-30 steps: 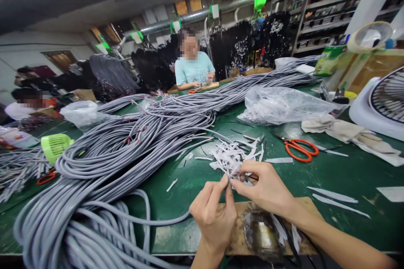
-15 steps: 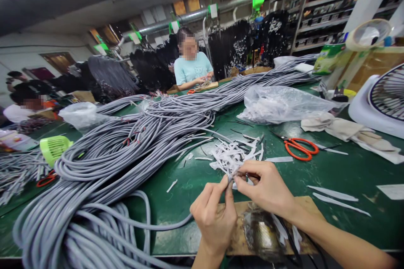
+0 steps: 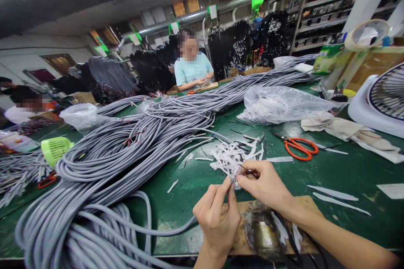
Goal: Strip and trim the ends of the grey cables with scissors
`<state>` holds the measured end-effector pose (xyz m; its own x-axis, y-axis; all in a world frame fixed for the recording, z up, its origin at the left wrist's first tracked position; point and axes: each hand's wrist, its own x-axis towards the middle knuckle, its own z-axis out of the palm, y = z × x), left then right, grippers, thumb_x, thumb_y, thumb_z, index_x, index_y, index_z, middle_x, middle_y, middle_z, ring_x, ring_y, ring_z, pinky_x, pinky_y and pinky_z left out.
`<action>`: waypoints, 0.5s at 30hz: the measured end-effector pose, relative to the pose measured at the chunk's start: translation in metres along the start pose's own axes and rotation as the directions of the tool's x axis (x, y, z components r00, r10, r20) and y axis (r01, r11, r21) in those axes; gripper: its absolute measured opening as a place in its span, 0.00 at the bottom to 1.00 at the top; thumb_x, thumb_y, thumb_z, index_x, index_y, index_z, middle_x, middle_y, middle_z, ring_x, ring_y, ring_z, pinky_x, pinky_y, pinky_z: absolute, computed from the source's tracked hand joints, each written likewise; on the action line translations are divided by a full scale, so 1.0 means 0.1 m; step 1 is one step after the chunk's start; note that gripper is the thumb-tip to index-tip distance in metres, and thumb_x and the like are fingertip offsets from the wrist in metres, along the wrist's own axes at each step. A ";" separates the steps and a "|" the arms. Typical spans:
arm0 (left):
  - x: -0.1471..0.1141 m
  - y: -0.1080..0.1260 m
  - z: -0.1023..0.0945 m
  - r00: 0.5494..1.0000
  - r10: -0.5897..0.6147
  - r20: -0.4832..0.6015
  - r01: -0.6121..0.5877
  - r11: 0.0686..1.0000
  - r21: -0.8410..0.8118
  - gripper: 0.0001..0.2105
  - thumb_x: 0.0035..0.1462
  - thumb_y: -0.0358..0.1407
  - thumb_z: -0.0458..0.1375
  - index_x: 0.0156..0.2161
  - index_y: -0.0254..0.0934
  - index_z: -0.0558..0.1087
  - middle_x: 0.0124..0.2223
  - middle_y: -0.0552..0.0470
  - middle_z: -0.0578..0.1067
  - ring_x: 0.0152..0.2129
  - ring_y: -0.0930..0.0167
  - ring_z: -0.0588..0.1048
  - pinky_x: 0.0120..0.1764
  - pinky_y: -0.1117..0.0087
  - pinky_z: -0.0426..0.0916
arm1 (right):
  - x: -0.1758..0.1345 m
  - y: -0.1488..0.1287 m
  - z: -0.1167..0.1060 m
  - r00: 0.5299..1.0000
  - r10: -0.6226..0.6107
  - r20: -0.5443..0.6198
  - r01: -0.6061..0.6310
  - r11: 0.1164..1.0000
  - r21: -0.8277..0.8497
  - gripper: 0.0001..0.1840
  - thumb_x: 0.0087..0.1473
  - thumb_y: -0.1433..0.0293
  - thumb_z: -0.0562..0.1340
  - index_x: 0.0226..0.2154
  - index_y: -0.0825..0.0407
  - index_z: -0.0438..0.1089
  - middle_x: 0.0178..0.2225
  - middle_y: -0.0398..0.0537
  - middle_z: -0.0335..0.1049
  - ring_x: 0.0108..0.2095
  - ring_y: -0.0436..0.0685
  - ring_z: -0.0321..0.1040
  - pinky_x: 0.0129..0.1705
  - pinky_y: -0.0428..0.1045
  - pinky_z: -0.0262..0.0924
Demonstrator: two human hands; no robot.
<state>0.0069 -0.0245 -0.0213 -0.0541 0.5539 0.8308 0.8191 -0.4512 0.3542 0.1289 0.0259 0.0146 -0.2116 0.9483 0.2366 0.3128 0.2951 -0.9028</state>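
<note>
Low over the bench, my left hand (image 3: 217,214) pinches a grey cable (image 3: 170,232) near its end; the cable runs off to the left behind my wrist. My right hand (image 3: 267,185) is closed at that same end, its thumb and fingertips pressed on thin dark wires or strands too small to make out fully. The fingertips of both hands almost meet. Just beyond them lies a pile of white strips (image 3: 232,155) mixed with dark scraps. Below my right wrist, a bulky brass-coloured device (image 3: 267,233) wrapped in clear film sits on a wooden board (image 3: 306,208).
Large coils of grey cable (image 3: 104,168) cover the left side of the green bench (image 3: 176,201). To the right lie red-handled scissors (image 3: 301,148), gloves (image 3: 353,132), a plastic bag (image 3: 284,101) and a white fan (image 3: 366,101). A co-worker (image 3: 193,67) sits across the bench.
Both hands have shifted very slightly, the left one to the right and down. They stay closed at the cable's end.
</note>
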 end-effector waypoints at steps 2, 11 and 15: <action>0.01 0.01 -0.01 1.000 -0.019 -0.005 0.019 0.999 -0.043 0.13 0.50 0.22 0.57 0.41 0.34 0.71 0.26 0.53 0.74 0.18 0.77 0.69 0.23 0.77 0.64 | -0.01 -0.02 -0.02 0.999 -0.052 -0.007 0.052 0.999 -0.003 0.10 0.39 0.73 0.56 0.11 0.55 0.60 0.13 0.37 0.51 0.18 0.45 0.45 0.18 0.42 0.42; -0.04 -0.02 -0.01 1.000 -0.024 0.019 0.026 0.994 -0.107 0.18 0.52 0.20 0.55 0.47 0.39 0.71 0.29 0.53 0.70 0.22 0.78 0.70 0.26 0.79 0.64 | -0.04 -0.08 -0.04 0.967 -0.250 -0.054 0.249 0.968 -0.034 0.09 0.41 0.77 0.57 0.14 0.55 0.64 0.15 0.38 0.57 0.17 0.45 0.49 0.18 0.42 0.45; -0.06 -0.04 -0.01 0.994 -0.079 0.080 0.090 0.987 -0.134 0.19 0.54 0.21 0.54 0.50 0.40 0.70 0.31 0.51 0.69 0.25 0.76 0.70 0.27 0.77 0.64 | -0.05 -0.06 -0.04 0.955 -0.286 -0.075 0.284 0.958 -0.035 0.07 0.42 0.77 0.58 0.17 0.55 0.68 0.17 0.39 0.60 0.17 0.45 0.50 0.19 0.42 0.46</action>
<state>0.0033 -0.0269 -0.0271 -0.0734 0.6419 0.7632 0.7271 -0.4894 0.4815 0.1315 0.0198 0.0200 -0.2224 0.8302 0.5113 0.2721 0.5564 -0.7851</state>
